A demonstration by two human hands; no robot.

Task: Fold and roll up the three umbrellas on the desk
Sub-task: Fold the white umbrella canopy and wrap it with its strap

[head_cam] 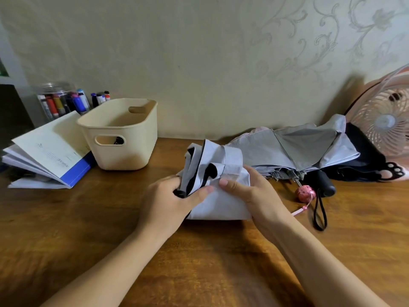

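I'm seeing both hands holding the pale umbrella (pixel 221 207), left hand (pixel 168 196) pinching its bunched folds, right hand (pixel 250 191) curling round its side, umbrella resting mid counter (pixel 88 218), grey umbrella (pixel 298 147) lying just behind, to the right.

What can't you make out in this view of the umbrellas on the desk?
Head view:
- Lilac umbrella handle and shaft: hidden by its fabric, the left grip and the right grip.
- Black umbrella: mostly covered by the grey umbrella.
- Pink fan: cut off by the right edge.
- Basket contents: hidden by its wall.
- Booklet print: too small to read.
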